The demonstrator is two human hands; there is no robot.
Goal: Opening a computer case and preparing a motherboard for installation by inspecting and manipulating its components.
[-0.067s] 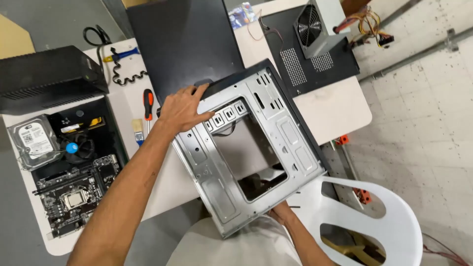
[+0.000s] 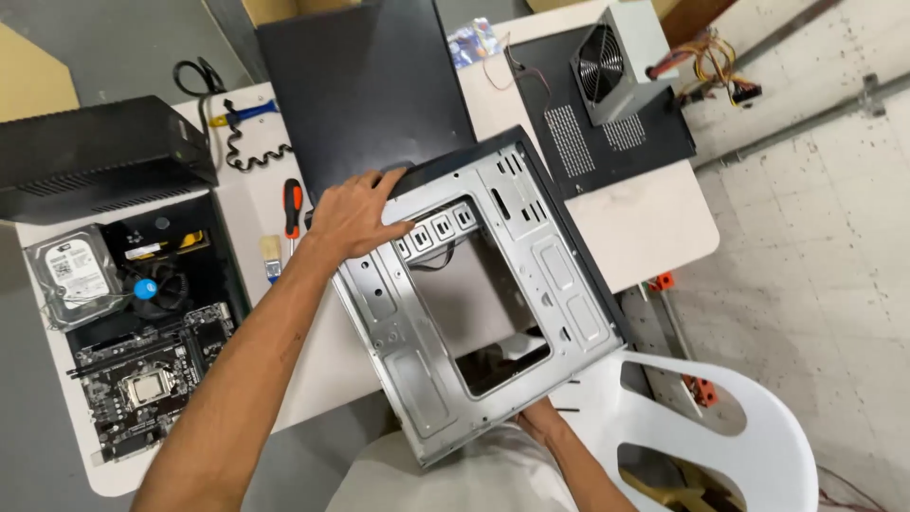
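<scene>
Head view: bare galvanised-steel computer case frame, boxy, stamped with slots and ribs, black outer skin on far edge, held tilted over near edge of white table and person's lap. Left hand grips upper-left corner, fingers spread, curled over rim. Right hand supports near bottom edge, fingers mostly hidden, cannot tell. Matte black flat side panel behind. Grey power supply box with round fan grille on perforated black panel. Green-black motherboard left. White plastic chair right.

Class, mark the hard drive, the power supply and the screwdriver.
hard drive [image 2: 71, 275], head view, on its labelled top.
power supply [image 2: 621, 57], head view, beside its fan grille.
screwdriver [image 2: 294, 199], head view, on its orange handle.
</scene>
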